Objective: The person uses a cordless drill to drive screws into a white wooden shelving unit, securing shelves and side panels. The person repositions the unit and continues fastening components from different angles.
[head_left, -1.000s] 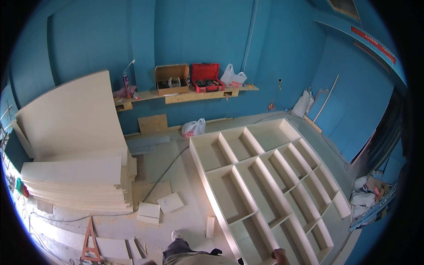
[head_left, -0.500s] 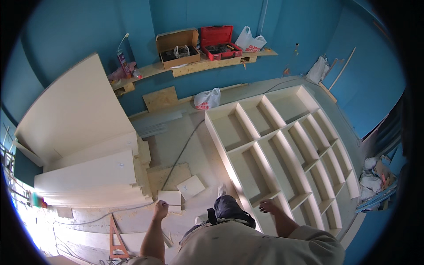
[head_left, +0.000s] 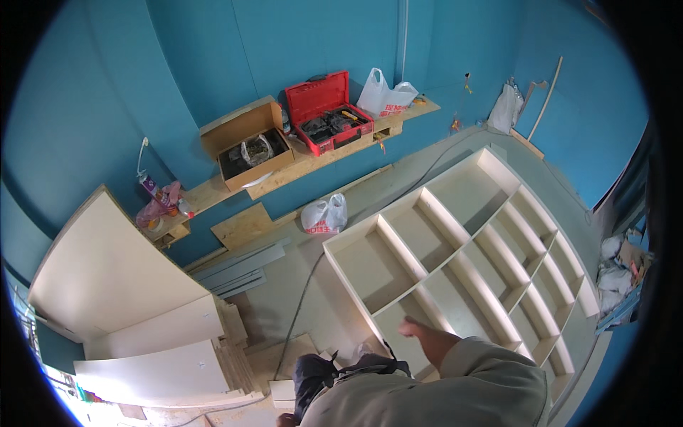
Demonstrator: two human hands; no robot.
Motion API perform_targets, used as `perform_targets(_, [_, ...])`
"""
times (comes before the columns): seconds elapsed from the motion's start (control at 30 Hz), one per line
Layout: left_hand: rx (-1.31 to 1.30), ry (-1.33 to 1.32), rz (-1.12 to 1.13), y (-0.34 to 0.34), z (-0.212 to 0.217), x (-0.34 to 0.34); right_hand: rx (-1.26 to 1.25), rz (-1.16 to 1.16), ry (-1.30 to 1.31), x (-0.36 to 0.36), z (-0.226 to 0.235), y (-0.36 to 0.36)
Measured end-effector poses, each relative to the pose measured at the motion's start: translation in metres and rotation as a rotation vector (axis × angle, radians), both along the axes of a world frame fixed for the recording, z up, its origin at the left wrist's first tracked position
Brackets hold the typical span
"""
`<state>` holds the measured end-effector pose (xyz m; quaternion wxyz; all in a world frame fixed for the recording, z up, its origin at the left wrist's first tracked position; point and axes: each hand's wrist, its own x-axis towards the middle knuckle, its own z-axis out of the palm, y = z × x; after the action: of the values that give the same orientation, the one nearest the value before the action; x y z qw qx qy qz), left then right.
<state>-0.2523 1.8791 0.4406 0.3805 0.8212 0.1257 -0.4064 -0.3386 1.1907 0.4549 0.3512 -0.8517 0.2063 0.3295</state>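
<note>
My right hand hangs above the near left part of a large cream-white shelf frame, which lies on the floor with its compartments facing up. Nothing shows in this hand, but its fingers are blurred together. Only a bit of my left hand shows at the lower edge, beside my dark trousers; its fingers are hidden. Close to it on the floor is a small white board, partly covered by my leg. Left of that stand several stacked white panels, with a tall panel leaning behind them.
A plywood ledge along the blue wall carries an open cardboard box, an open red toolcase and a white plastic bag. Another bag is on the floor. A dark cable runs past the frame. Grey strips lie by the panels.
My view has shifted forward and left, toward the wall and ledge. My left hand, a fist beside the small white board before, has dropped to the lower edge. My right hand remains over the frame.
</note>
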Motion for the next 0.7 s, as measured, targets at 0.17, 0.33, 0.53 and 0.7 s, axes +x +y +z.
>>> perform_targets(0.17, [-0.29, -0.041, 0.355, -0.062, 0.005, 0.063, 0.156, -0.326, -0.115, 0.242, 0.095, -0.017])
perform_targets(0.33, [-0.081, 0.082, 0.074, -0.097, -0.028, 0.177, 0.465, -0.606, -0.217, 0.379, 0.147, 0.002])
perform_targets(0.53, [0.195, -0.017, -0.401, -0.107, -0.069, 0.36, 0.553, -0.45, -0.114, 0.491, 0.184, 0.003])
perform_targets(0.7, [-0.119, -0.209, 0.198, -0.221, 0.09, 0.54, 0.248, -0.351, -0.572, 0.618, 0.209, -0.042])
